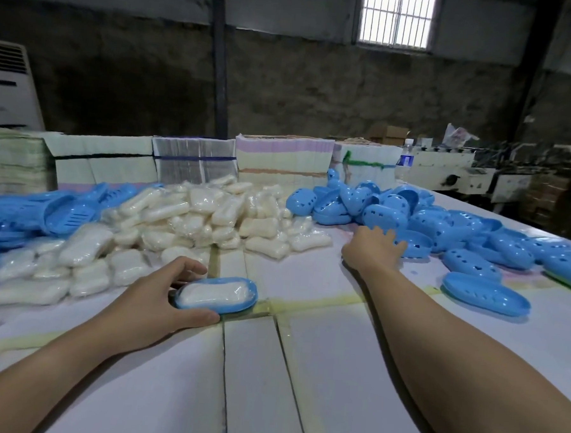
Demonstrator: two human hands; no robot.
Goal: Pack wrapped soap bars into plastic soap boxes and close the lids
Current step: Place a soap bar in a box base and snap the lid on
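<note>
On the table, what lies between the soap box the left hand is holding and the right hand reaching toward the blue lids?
In the head view, only bare table with yellowish tape seams separates the soap box gripped by the left hand from the right hand; no soap or lid lies there.

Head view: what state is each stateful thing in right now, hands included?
Soap box base: open, no lid, one wrapped soap bar inside.
Left hand: grips the base's near end.
Right hand: stretched out, fingers on a blue lid.
Water bottle: upright, capped.
</note>
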